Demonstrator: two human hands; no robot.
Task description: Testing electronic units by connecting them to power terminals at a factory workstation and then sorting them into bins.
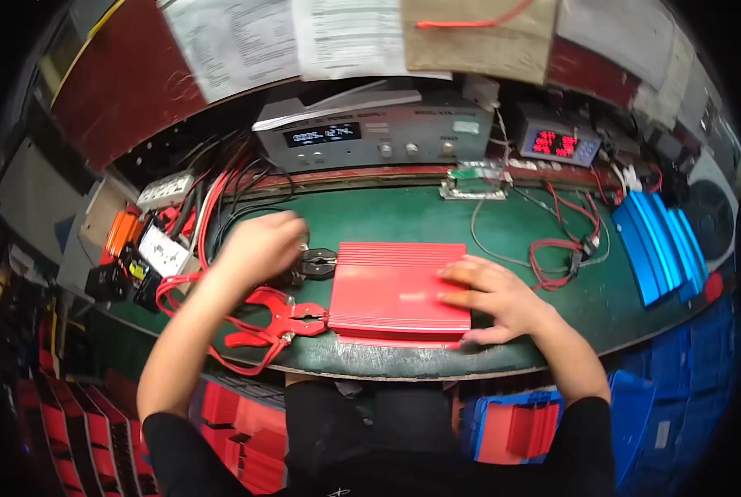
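A red ribbed metal case point(395, 286) lies on the green bench top in front of me. My right hand point(499, 298) holds its right end, fingers across the top and thumb by the near corner. At the case's left end, a black clamp point(319, 263) reaches its far corner. My left hand point(263, 242) is curled over the handle side of this clamp, which hides the handles and part of the fingers. Nearer to me, a red clamp point(283, 319) points its jaws at the near left corner of the case, its red cable looping off to the left.
Behind stand a grey power supply point(374, 137) and a small meter with red digits point(559, 145). Blue ribbed cases point(656, 244) stand at right, beside coiled red wires point(557, 261). A power strip point(166, 190) and an orange case point(123, 234) are at left. Bins flank my lap.
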